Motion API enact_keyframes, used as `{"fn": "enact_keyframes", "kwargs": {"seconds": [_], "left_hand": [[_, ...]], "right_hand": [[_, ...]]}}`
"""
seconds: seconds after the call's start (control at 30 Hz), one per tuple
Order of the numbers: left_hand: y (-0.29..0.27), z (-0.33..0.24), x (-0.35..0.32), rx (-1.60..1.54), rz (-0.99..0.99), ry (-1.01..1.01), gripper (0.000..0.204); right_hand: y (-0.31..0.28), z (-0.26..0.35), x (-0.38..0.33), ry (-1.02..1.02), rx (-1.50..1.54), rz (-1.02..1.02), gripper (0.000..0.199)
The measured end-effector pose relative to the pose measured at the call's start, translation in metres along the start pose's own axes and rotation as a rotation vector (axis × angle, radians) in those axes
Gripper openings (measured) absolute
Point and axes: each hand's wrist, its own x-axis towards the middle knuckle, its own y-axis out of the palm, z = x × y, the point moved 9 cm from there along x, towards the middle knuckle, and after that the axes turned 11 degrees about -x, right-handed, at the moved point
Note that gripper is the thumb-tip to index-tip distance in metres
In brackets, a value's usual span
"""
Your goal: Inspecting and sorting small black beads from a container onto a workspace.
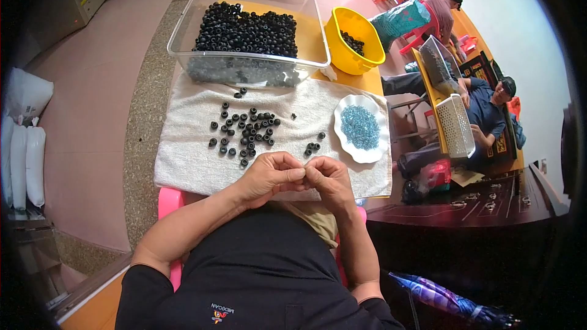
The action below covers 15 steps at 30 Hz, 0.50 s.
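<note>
My left hand (269, 178) and my right hand (331, 182) meet over the near edge of a white towel (189, 162). Thumb and fingers of each are pinched together, fingertips touching or nearly so; whatever sits between them is too small to make out. Beyond my left hand, many round black pieces with holes (247, 129) lie loosely scattered on the towel. A few more black pieces (312, 147) rest just past my right hand. To the right stands a white scalloped dish (367, 156) holding small clear blue beads (359, 126).
A clear plastic bin (174, 43) full of black pieces stands at the table's far side, beside a yellow basin (333, 33) with more. Two people sit at the right, near a white perforated basket (455, 125). A folded umbrella (437, 296) lies lower right; white sacks (27, 165) stand left.
</note>
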Motion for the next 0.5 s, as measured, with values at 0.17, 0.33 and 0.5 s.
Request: {"fn": "enact_keyframes", "kwargs": {"seconds": [0.17, 0.33, 0.5], "left_hand": [[0.0, -0.002, 0.0, 0.013, 0.0, -0.011, 0.009], [-0.005, -0.012, 0.0, -0.019, -0.053, 0.062, 0.01], [-0.012, -0.011, 0.0, -0.041, -0.107, 0.082, 0.009]], "right_hand": [[0.001, 0.006, -0.002, -0.104, -0.215, -0.053, 0.012], [0.026, 0.065, -0.028, -0.711, -0.84, -0.275, 0.019], [0.012, 0.083, 0.005, -0.521, -0.966, -0.146, 0.009]]}}
